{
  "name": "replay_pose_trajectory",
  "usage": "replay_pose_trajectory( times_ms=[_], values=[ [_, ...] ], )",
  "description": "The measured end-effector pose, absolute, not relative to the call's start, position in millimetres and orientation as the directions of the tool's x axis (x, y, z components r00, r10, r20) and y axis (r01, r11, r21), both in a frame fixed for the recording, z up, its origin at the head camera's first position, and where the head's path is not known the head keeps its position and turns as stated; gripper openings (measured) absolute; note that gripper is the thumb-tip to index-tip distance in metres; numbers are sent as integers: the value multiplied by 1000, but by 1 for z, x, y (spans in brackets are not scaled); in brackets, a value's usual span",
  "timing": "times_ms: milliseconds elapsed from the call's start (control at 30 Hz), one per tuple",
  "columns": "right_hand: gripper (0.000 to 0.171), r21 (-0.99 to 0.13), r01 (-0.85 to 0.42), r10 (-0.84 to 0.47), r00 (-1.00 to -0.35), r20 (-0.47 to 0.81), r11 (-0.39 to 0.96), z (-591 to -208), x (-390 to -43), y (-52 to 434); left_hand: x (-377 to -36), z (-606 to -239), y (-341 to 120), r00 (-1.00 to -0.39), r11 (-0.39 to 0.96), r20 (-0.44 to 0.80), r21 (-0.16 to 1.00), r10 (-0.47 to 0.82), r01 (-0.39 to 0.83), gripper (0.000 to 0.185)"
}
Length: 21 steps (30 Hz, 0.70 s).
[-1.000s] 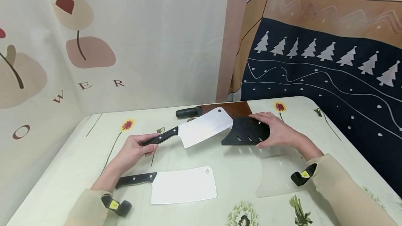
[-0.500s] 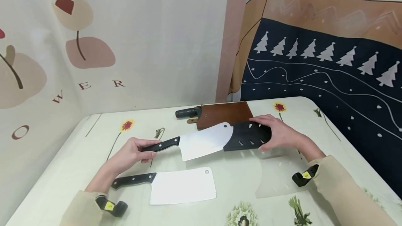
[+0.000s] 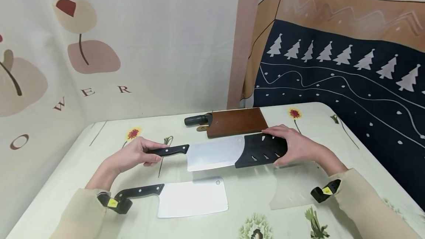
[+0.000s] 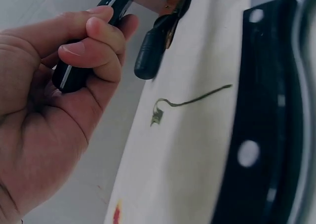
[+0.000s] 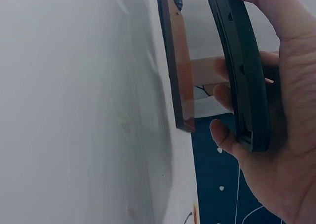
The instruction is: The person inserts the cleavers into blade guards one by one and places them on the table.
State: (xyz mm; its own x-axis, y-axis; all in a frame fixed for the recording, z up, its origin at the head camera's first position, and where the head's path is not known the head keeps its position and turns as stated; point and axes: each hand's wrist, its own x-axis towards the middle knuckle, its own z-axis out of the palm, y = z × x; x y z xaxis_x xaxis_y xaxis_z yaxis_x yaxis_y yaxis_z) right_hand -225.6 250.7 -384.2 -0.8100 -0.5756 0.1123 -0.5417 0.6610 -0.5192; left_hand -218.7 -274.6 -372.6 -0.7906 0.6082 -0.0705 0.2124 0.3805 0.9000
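My left hand (image 3: 134, 154) grips the black handle (image 4: 81, 61) of a cleaver (image 3: 210, 154), held level above the table. The blade's far end sits inside a black slotted sheath (image 3: 262, 146), which my right hand (image 3: 295, 146) holds between thumb and fingers. The right wrist view shows that sheath (image 5: 242, 71) edge-on in the hand (image 5: 281, 125). A second cleaver (image 3: 192, 197) with a black handle (image 4: 266, 135) lies flat on the table in front of me.
A brown sheath (image 3: 237, 121) holding a black-handled knife (image 3: 196, 120) lies at the back of the flowered tablecloth (image 3: 66, 180). A clear plastic sheath (image 3: 290, 189) lies near my right forearm. Curtains hang behind the table, and its right edge drops off.
The left hand lowered and levelled the cleaver, and its blade tip slid into the black sheath held by the right hand. The brown sheath behind came into full view.
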Motion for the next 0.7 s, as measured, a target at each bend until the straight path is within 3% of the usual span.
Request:
replay_pose_trajectory(
  times_ms=[200, 333, 700],
  values=[
    [94, -531, -596, -642, -757, 121, 603, -383, -220, 244, -222, -367, -273, -778, 412, -116, 890, 618, 195, 41],
    [94, -530, -600, -642, -756, 129, 600, -380, -217, 242, -223, -369, -271, -788, 393, -113, 903, 605, 172, 41],
    [94, -488, -582, -604, -786, 131, 651, -365, -217, 248, -222, -371, -258, -906, 443, -77, 887, 416, 128, 39]
  ],
)
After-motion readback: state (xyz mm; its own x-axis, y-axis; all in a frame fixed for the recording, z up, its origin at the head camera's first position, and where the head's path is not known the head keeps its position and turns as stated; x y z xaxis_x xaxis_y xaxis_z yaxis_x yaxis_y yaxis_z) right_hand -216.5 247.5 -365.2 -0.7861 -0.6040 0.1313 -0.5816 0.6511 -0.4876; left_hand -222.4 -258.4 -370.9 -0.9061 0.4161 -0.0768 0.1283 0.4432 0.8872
